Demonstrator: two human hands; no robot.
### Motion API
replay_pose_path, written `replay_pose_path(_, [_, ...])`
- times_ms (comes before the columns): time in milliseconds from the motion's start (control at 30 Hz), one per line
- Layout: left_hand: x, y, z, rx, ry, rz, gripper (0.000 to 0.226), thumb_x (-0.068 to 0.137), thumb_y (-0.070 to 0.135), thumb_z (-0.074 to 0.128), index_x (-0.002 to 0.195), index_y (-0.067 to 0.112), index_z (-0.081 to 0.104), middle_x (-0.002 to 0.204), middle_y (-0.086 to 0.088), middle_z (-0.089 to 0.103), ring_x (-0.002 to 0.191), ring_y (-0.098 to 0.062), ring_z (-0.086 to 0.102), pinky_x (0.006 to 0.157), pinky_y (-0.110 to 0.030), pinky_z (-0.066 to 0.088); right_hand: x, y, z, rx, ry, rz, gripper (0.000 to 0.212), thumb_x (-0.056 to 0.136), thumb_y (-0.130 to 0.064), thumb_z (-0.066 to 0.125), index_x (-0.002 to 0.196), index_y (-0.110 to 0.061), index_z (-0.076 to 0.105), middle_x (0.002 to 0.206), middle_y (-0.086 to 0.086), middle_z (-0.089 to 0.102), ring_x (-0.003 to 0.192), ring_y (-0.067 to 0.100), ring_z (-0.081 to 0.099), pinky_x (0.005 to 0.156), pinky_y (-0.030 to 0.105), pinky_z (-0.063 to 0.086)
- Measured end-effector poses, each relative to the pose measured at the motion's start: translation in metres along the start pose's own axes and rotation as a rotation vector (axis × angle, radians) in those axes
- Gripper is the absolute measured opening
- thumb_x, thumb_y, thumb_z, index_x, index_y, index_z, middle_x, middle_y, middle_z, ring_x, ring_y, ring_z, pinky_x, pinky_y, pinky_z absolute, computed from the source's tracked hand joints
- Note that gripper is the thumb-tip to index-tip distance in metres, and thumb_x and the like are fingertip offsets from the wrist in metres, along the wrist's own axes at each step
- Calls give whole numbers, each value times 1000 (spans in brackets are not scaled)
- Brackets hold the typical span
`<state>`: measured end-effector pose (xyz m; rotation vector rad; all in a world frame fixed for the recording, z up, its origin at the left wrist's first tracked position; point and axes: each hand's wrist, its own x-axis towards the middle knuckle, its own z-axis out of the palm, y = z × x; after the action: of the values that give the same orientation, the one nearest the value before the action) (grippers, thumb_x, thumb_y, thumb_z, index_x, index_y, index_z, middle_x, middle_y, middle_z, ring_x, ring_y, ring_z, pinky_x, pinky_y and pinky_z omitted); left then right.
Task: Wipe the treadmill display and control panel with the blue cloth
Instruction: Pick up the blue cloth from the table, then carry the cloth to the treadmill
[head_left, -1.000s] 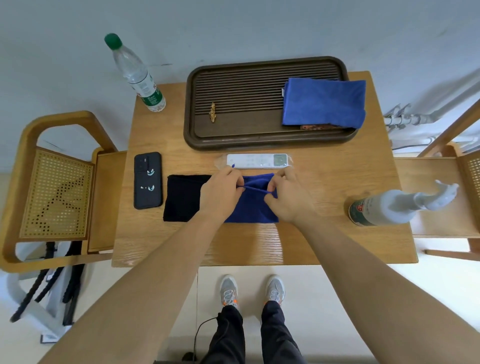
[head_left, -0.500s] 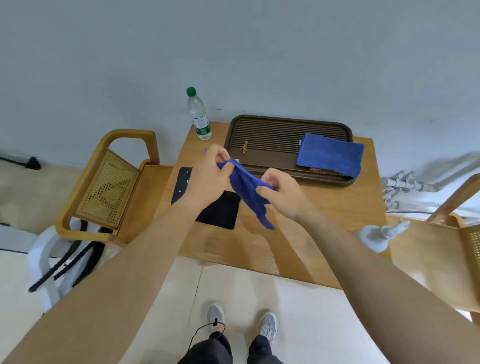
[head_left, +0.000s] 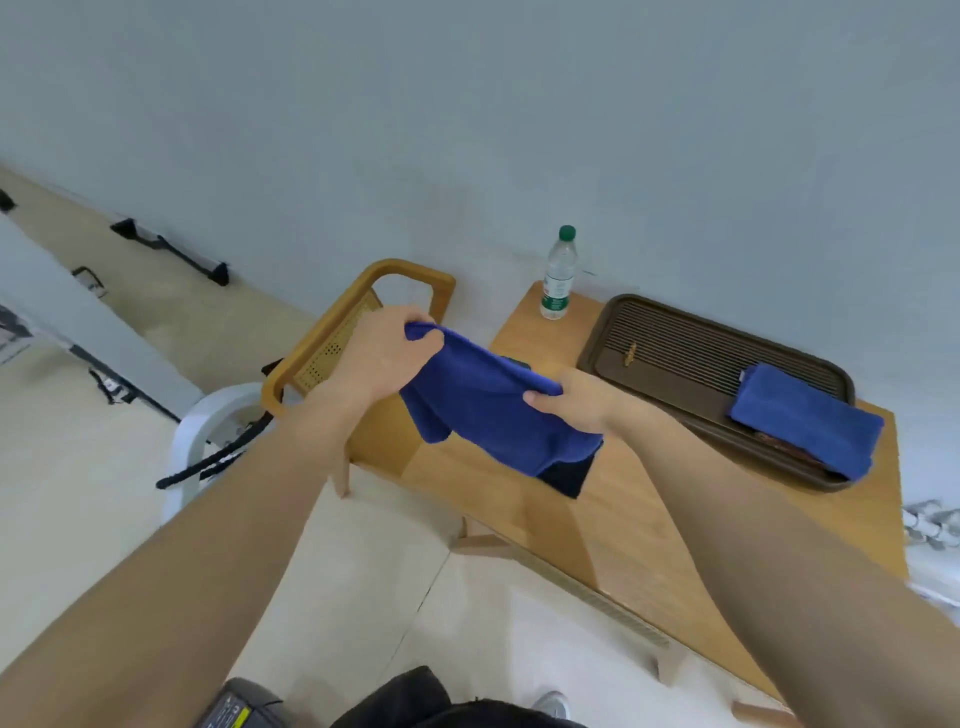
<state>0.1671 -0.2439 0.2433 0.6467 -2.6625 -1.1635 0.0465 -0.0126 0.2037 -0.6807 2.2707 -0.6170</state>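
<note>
Forearms reach out from the bottom of the view, and between them hangs the blue cloth (head_left: 488, 410), lifted clear of the wooden surface (head_left: 613, 525) and stretched between both hands. The left hand (head_left: 382, 353) has its grip closed on the cloth's upper left corner, fingers bunched over a fold; the right hand (head_left: 576, 402) has its grip closed on the upper edge further along, thumb on the near face. Below that held edge the cloth droops in a loose sag, one lower corner dangling free, which suggests it is light, soft and limp, with no stiffness of its own. It looks like a nappy microfibre, so it should not slip from dry fingers, and nothing about it is fragile. For wiping, my judgement is that it is best folded or bunched into a pad under one flat palm, not held by the corners as now. Behind the cloth, partly hidden by it, a dark cloth (head_left: 569, 475) lies on the surface. Beyond the blue cloth to the right sits a brown tray (head_left: 675, 338) carrying a second folded blue cloth (head_left: 805, 418); beyond it, by the wall, stands a water bottle (head_left: 558, 275), and to its left a cane-backed chair (head_left: 332, 338). No treadmill display or control panel can be clearly made out.
</note>
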Motion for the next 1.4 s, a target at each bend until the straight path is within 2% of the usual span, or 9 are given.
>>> replay_pose_path(133, [-15, -76, -64, 136, -75, -165, 51, 62, 74, 72, 77, 25, 69, 75, 3, 70, 74, -19, 68, 65, -42, 54, 38, -94, 32, 73, -3, -153, 39, 101, -33, 54, 66, -16, 56, 57, -8, 54, 58, 11, 49, 57, 25, 35])
replay_pose_path(200, [-25, -112, -95, 277, -125, -233, 64, 57, 71, 78, 82, 14, 66, 75, -6, 68, 70, -23, 64, 61, -40, 48, 58, -141, 56, 55, -18, -206, 47, 100, -29, 56, 55, -22, 44, 39, -13, 44, 42, 2, 43, 48, 18, 30])
replay_pose_path(333, [-57, -198, -160, 316, -121, -371, 52, 55, 62, 81, 74, 20, 58, 69, 3, 60, 62, -16, 56, 57, -34, 45, 99, -232, 120, 37, -107, -303, 43, 95, -30, 58, 57, -14, 43, 50, -1, 40, 49, 15, 39, 53, 31, 32])
replay_pose_path(400, [-72, -233, -183, 332, -89, -413, 43, 58, 63, 78, 71, 26, 59, 70, 5, 63, 67, -16, 60, 60, -34, 48, 112, -266, 145, 28, -154, -334, 42, 96, -29, 57, 59, -13, 46, 50, -2, 45, 48, 14, 41, 51, 27, 34])
replay_pose_path(533, [-112, -307, -236, 277, 43, -586, 36, 81, 41, 71, 59, 22, 50, 63, 2, 54, 64, -22, 53, 55, -30, 36, 142, -356, 218, -26, -290, -426, 35, 92, -32, 59, 63, -14, 51, 48, -6, 48, 47, 13, 45, 49, 28, 36])
replay_pose_path(700, [-163, -390, -286, 195, 217, -769, 27, 82, 31, 63, 67, 10, 56, 73, -8, 64, 70, -31, 60, 59, -36, 46, 181, -462, 314, -174, -473, -574, 29, 94, -34, 57, 73, -14, 59, 62, -6, 60, 57, 9, 55, 55, 23, 41])
replay_pose_path(967, [-244, -503, -367, 1, 415, -1226, 10, 79, 21, 54, 71, 15, 51, 68, 1, 56, 61, -22, 47, 57, -29, 37, 235, -614, 471, -433, -794, -753, 33, 81, -25, 70, 103, -7, 55, 91, 6, 60, 78, 22, 56, 68, 35, 48])
replay_pose_path(1167, [-325, -538, -399, -115, 660, -1535, 6, 73, 21, 57, 72, 17, 53, 68, 1, 58, 59, -22, 50, 56, -28, 39, 212, -717, 581, -607, -1050, -890, 20, 82, -5, 58, 98, -15, 50, 90, 5, 59, 74, 23, 57, 68, 35, 49])
replay_pose_path(1400, [-445, -557, -396, -239, 1079, -1655, 10, 77, 17, 57, 70, 11, 53, 68, -3, 58, 64, -24, 49, 58, -34, 41, 111, -785, 721, -773, -1276, -1081, 24, 80, -1, 42, 89, -22, 47, 82, 6, 59, 72, 27, 57, 64, 35, 48])
